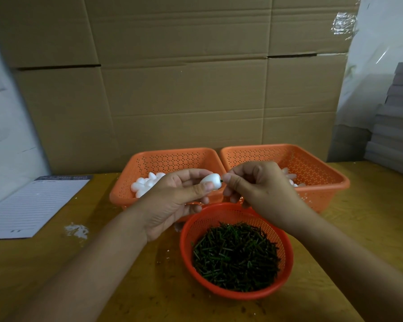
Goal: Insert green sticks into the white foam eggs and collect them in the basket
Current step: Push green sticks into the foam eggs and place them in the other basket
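1. Pinching a white foam egg [211,180] between thumb and fingers, the left hand [172,201] holds it above the gap between the baskets, with its narrow end turned toward 3 o'clock.
2. A green stick [221,181] shows only as a dark tip at that narrow end, between the egg and the right hand [256,189], whose thumb and forefinger are pressed together on it (most of the stick is buried or hidden by the fingertips).
3. The egg's long axis and the stick appear to lie on one line running 9 to 3 o'clock, so the push goes straight from the right hand toward the left; I judge the stick nearly seated.
4. At 6 o'clock from the hands sits a round red basket [286,263] full of loose green sticks [235,254].
5. At 10 o'clock, the left orange basket [126,182] holds plain eggs [142,184].
6. At 2 o'clock, the right orange basket [323,180] is closer to the right hand; what lies in it is mostly hidden behind that hand, with only pale shapes visible.
7. Farther out on the wooden table [56,275] are a lined notepad [30,205] at 9 o'clock and white crumbs [77,230], and cardboard [184,89] stands behind.
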The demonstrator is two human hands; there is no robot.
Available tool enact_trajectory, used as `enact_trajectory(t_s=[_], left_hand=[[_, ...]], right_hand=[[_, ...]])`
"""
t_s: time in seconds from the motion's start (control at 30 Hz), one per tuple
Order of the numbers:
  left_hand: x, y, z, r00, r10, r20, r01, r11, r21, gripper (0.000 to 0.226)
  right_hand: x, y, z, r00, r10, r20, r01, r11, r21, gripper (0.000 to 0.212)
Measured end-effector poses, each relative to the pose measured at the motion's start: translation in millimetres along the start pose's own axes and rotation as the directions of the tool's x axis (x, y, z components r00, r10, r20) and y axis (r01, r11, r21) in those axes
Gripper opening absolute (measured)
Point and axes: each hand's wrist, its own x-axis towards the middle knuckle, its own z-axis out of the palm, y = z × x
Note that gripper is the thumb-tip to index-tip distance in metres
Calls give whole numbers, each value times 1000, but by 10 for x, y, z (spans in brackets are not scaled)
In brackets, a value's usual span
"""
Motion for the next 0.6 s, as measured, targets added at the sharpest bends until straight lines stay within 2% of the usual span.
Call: enact_trajectory(t_s=[0.1,0.27,0.43,0.6], left_hand=[[4,-3,-11,1000,18,-3,-18,1000,19,47],[2,3,-12,1000,27,-5,-26,998,62,36],[-6,17,-12,999,16,-32,-13,995,101,40],[-10,18,-1,999,16,-31,-13,995,97,44]], right_hand=[[-3,7,5,1000,-5,2,5,1000,-10,25],[3,2,14,1000,-1,6,1,1000,-13,26],[-5,22,34,1000,8,17,-8,1000,-5,23],[1,25,39,998,56,31,-59,995,80,19]])
